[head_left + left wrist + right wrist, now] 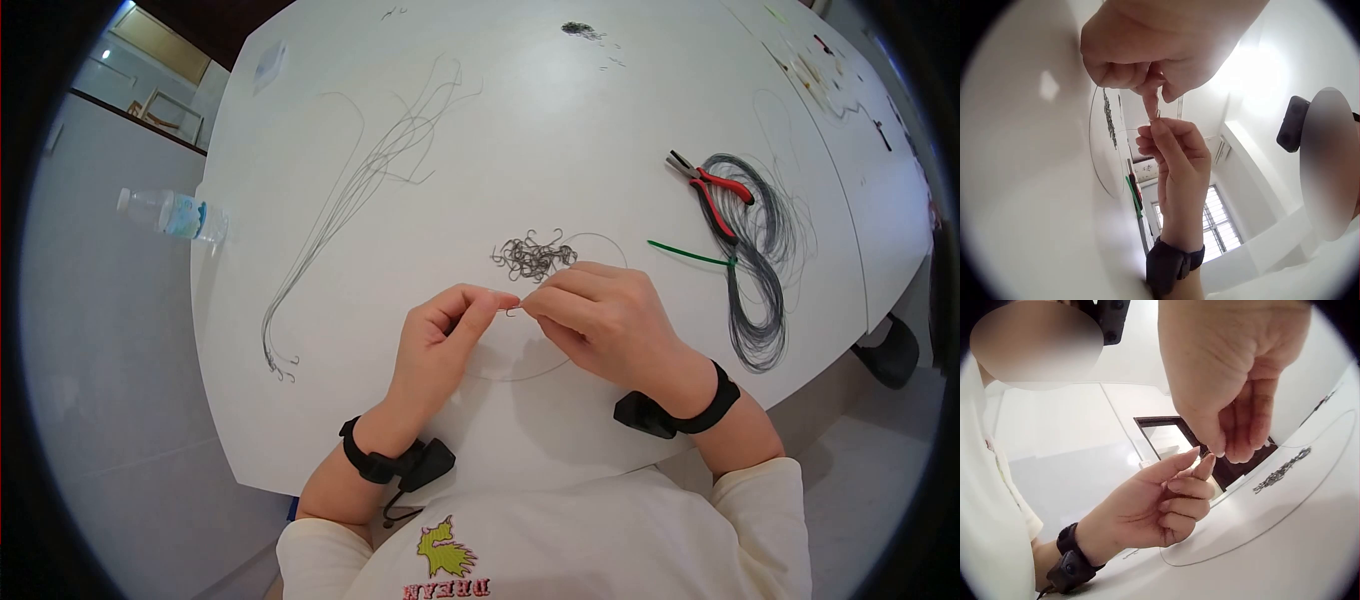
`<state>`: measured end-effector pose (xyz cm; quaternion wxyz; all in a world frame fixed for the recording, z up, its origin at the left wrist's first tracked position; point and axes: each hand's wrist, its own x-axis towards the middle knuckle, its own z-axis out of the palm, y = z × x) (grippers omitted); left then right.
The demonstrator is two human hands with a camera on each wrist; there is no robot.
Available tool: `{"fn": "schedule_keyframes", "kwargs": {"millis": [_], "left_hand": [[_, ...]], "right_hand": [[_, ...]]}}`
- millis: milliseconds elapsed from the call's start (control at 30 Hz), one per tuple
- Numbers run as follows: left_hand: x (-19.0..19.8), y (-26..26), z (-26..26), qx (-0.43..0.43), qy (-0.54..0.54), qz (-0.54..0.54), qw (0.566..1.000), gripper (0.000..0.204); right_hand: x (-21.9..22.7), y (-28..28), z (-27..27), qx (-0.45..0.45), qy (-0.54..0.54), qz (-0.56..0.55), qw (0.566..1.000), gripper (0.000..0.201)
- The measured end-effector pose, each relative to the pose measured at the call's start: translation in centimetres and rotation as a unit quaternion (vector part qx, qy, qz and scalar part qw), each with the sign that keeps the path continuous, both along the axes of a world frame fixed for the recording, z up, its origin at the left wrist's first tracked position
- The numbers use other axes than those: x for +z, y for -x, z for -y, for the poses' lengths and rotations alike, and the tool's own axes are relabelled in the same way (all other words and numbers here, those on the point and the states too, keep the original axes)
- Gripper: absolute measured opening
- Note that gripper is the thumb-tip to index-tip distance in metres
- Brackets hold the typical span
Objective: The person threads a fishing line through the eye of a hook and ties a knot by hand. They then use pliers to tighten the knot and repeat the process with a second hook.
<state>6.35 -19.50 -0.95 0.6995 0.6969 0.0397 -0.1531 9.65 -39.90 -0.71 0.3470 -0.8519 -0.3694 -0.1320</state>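
Observation:
Above the table's near middle, the two hands meet fingertip to fingertip. The left hand (437, 328) pinches a small fish hook (511, 313) between thumb and index finger, its bend sticking out below the fingertips. Right beside it the right hand (612, 318) pinches fine line at the hook with thumb and fingertips, the other fingers bent. A thin clear fishing line (1229, 553) runs from the hands in a wide loop over the table. Just beyond the fingers lies a pile of dark fish hooks (533, 257); in the right wrist view the pile (1282, 470) appears behind the right hand.
Red-handled pliers (718, 200) lie on a coil of line (757, 310) held by a green tie (690, 253) at right. Lines with hooks (320, 225) stretch out at left, near a water bottle (182, 215). Small dark pieces (578, 29) sit at the far side.

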Motion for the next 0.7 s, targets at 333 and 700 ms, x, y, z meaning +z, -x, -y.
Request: {"fn": "schedule_keyframes", "kwargs": {"millis": [333,700], "left_hand": [[-0.26,0.1,0.33,0.006,-0.046,0.032,0.998,0.012],[-0.62,0.23,0.44,0.029,-0.031,0.043,0.998,0.009]], "right_hand": [[-0.09,0.14,-0.1,0.004,0.007,0.03,1.0,0.013],[0.38,0.16,0.19,0.012,0.02,-0.005,1.0,0.015]]}}
